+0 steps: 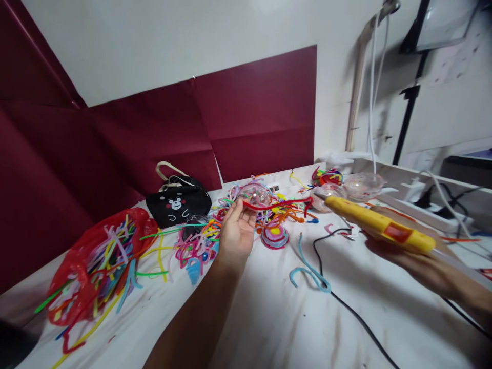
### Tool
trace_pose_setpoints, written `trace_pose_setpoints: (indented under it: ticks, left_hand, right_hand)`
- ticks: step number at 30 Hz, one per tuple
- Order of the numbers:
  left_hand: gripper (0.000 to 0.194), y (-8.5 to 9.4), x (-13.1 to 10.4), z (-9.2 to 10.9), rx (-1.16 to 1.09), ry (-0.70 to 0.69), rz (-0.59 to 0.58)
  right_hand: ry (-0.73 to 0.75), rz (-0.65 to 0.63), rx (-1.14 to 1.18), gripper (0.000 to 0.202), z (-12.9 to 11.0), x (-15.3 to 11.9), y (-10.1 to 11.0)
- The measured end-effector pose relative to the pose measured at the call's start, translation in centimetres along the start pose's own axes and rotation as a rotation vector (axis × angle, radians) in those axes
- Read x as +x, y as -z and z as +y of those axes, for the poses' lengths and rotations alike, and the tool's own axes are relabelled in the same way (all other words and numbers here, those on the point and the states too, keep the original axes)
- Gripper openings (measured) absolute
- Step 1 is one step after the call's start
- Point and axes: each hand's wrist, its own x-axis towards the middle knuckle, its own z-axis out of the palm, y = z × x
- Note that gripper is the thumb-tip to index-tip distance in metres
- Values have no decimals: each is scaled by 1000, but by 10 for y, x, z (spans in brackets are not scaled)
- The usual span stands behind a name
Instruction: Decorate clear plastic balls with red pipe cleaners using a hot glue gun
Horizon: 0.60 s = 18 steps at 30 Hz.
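Observation:
My left hand [239, 230] is raised over the middle of the table, palm turned up. Its thumb and fingers pinch one end of a red pipe cleaner [279, 204], which stretches to the right and bends down at its far end. In my right hand [388, 245] is a yellow hot glue gun [378, 221], its nozzle pointing left close to the pipe cleaner's bent end. Whether the nozzle touches it I cannot tell. Below lies a coiled disc [274, 237] of pink, blue and yellow pipe cleaners. A light-blue bent pipe cleaner [307, 274] rests on the table.
At left, a red plastic bag [63, 277] spills colourful pipe cleaners. Behind stand a black bag [177, 202] with a bear face and a pile of pipe cleaners [221, 218]. Clear plastic pieces [363, 185] and a power strip [426, 210] are at right. A black cable [357, 318] crosses the table.

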Motion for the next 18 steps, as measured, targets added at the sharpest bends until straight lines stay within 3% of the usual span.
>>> trace_pose_setpoints:
  ticks: [4, 8, 18]
  left_hand:
    - [26, -3, -9, -6, 28, 41, -61]
    - [27, -3, -14, -9, 53, 62, -124]
    - [15, 3, -13, -16, 40, 94, -209]
  right_hand:
    - [70, 18, 196, 30, -36, 13, -14]
    - [203, -68, 263, 30, -57, 20, -24]
    - [390, -26, 269, 20, -60, 29, -29]
